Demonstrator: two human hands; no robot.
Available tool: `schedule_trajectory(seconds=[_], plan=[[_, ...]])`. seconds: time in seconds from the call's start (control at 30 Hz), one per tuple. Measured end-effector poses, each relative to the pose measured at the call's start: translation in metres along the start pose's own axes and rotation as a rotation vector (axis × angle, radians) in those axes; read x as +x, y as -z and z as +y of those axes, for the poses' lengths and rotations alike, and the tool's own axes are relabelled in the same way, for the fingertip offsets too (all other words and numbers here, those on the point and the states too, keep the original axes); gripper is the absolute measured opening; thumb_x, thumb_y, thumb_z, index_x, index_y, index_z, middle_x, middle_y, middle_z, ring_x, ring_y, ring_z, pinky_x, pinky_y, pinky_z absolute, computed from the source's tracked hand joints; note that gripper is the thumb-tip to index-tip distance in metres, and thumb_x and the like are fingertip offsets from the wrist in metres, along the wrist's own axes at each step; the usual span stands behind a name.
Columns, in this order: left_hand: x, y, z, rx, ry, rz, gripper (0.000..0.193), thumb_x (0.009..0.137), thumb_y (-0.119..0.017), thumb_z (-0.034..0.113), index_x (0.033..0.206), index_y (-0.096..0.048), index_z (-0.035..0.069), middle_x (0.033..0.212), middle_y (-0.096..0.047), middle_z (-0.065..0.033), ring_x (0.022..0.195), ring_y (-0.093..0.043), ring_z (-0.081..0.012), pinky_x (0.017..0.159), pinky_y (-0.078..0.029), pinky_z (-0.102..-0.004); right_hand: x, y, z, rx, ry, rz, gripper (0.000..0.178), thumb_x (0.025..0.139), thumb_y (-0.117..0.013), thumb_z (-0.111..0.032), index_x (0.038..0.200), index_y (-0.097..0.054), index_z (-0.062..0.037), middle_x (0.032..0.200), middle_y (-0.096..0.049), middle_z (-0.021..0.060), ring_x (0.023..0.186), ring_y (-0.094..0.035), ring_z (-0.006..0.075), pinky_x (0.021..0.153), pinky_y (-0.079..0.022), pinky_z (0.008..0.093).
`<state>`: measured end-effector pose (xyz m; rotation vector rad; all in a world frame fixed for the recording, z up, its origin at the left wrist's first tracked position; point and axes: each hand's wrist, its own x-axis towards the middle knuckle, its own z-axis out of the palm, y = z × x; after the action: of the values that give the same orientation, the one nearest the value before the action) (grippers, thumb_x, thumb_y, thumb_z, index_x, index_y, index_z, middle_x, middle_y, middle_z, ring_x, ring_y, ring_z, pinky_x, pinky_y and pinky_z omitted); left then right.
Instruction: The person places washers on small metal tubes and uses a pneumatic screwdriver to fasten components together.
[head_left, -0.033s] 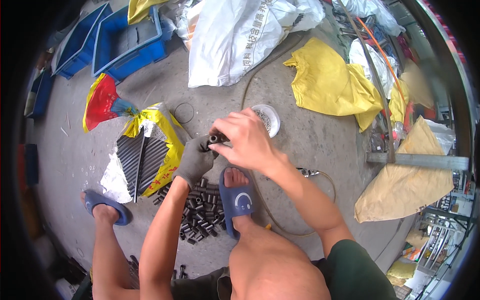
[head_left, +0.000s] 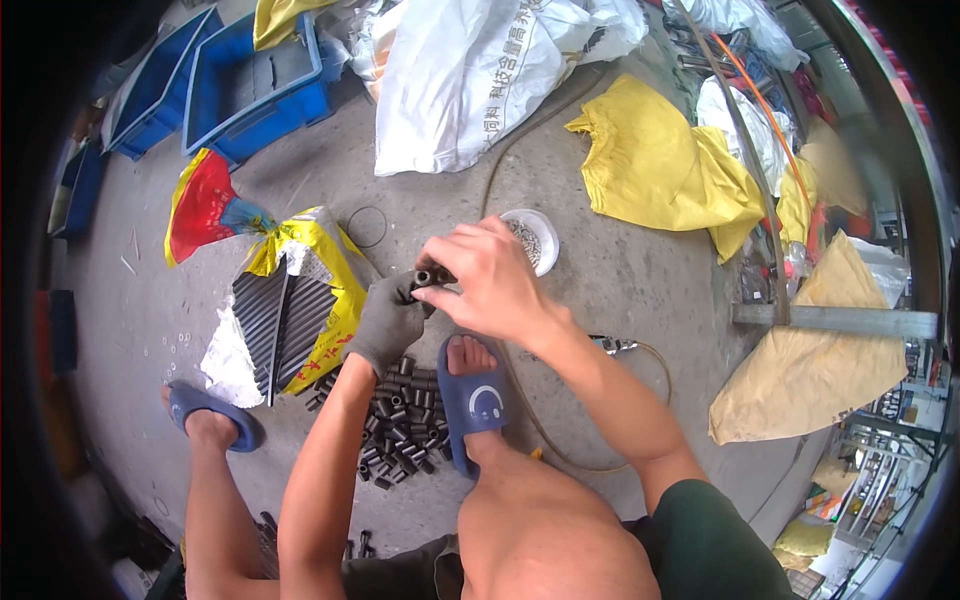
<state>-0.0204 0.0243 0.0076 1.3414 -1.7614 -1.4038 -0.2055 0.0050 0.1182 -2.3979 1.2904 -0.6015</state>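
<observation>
My left hand (head_left: 388, 322), in a grey glove, and my bare right hand (head_left: 492, 280) meet in front of me. Between them is a short black tube (head_left: 425, 278) with its round open end showing. The right thumb and fingers close on it from the right, while the gloved fingers grip it from the left, partly covered. Just beyond the right hand, a white bowl (head_left: 549, 246) holds small shiny pieces. A heap of short black tubes (head_left: 402, 425) lies on the floor below the gloved hand, beside my right foot.
A torn yellow bag (head_left: 345, 325) holding rows of black rods (head_left: 268, 325) lies at the left. Blue crates (head_left: 265, 115) and a white sack (head_left: 440, 110) are farther off. Rightward lie a yellow sack (head_left: 665, 165) and a metal-ended hose tool (head_left: 612, 345). A slipper (head_left: 475, 400) is near the heap.
</observation>
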Motion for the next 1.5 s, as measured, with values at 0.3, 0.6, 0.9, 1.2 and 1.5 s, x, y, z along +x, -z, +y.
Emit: schedule_trajectory(seconds=[0.3,0.6,0.9,1.2,1.5], plan=[[-0.002,0.007,-0.02,-0.139,0.006,0.057,0.025,0.09,-0.068,0.007,0.112,-0.07,-0.003,0.092,-0.075,-0.0126,0.088,-0.063,-0.0106,0.078,-0.055,-0.0326,0.001,-0.023,0.003,0.02,0.084,0.01,0.03,0.082,-0.081,-0.024,0.105,-0.067,-0.0094,0.102,-0.072,0.0061,0.102,-0.065,0.025,0.091,-0.046,0.0415],[-0.009,0.012,0.041,-0.452,-0.313,0.387,0.064,0.086,-0.075,0.012,0.147,-0.055,0.001,0.109,-0.073,-0.0081,0.103,-0.068,-0.0205,0.09,-0.054,-0.0358,-0.008,-0.037,-0.01,0.275,0.085,0.042,0.047,0.101,-0.061,-0.031,0.134,-0.053,0.0013,0.147,-0.048,0.0195,0.132,-0.05,0.039,0.113,-0.04,0.0501],[-0.01,0.003,0.048,-0.602,-0.1,0.448,0.023,0.087,-0.079,0.004,0.107,-0.067,0.002,0.102,-0.073,-0.0042,0.083,-0.064,-0.0074,0.071,-0.051,-0.0213,-0.035,-0.037,0.151,-0.303,-0.484,-0.351,0.027,0.083,-0.075,-0.019,0.106,-0.075,-0.0045,0.099,-0.074,0.0217,0.095,-0.073,0.0389,0.083,-0.059,0.0497],[-0.001,-0.006,0.037,-0.303,-0.181,0.566,0.031,0.078,-0.093,0.022,0.082,-0.068,0.004,0.07,-0.065,-0.0023,0.062,-0.058,-0.0087,0.059,-0.051,-0.0266,-0.052,-0.073,0.199,-0.278,-0.435,-0.605,0.019,0.076,-0.072,-0.019,0.09,-0.081,-0.0095,0.093,-0.075,0.0198,0.087,-0.074,0.0374,0.078,-0.059,0.0463],[-0.014,-0.008,0.025,-0.25,-0.296,0.585,0.04,0.072,-0.097,0.025,0.09,-0.068,0.004,0.078,-0.069,-0.0071,0.067,-0.066,-0.0153,0.063,-0.054,-0.0305,-0.037,-0.036,0.154,-0.072,-0.487,-0.334,0.021,0.089,-0.075,-0.017,0.103,-0.075,-0.0006,0.082,-0.075,0.0137,0.075,-0.072,0.024,0.069,-0.056,0.0387]])
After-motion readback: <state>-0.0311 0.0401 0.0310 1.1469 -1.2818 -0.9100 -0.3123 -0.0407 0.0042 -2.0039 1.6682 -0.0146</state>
